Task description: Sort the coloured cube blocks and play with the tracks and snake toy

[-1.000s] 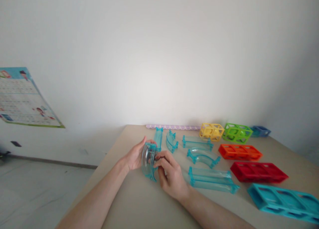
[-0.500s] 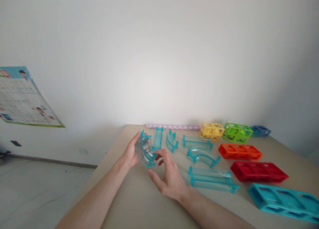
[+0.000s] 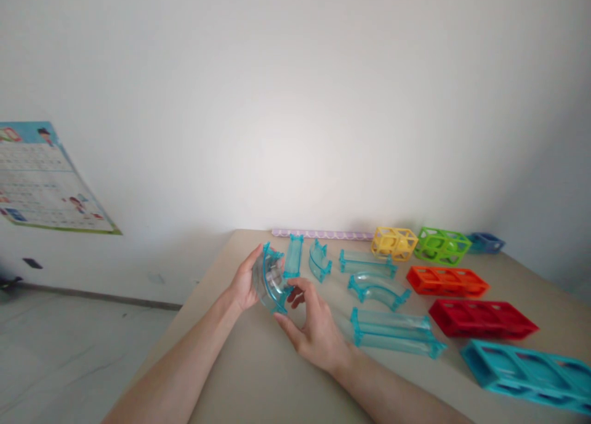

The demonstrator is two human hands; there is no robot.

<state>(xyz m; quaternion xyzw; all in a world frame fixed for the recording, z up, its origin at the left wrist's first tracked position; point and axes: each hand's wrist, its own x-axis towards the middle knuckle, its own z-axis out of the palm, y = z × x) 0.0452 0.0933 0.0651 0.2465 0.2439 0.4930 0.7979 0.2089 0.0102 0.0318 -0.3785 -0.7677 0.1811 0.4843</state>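
Observation:
A clear curved track piece with blue edges [image 3: 269, 280] is held above the near left part of the table. My left hand [image 3: 245, 281] is closed round its left side. My right hand [image 3: 311, 322] has its thumb and forefinger on the lower right end of the same piece, the other fingers curled. Just behind stand a short straight clear piece [image 3: 293, 256] and a small curved one [image 3: 319, 261], both lying on the table.
Right of my hands lie a straight piece [image 3: 367, 264], a curved piece [image 3: 378, 290] and a wide piece [image 3: 397, 333]. Farther right are yellow [image 3: 394, 244], green [image 3: 442, 246], dark blue [image 3: 487, 243], orange [image 3: 447, 281], red [image 3: 482, 319] and turquoise [image 3: 530, 372] frames. A wall stands behind the table.
My right thumb and forefinger have come in against the lower end of the curved piece. The view has shifted very slightly.

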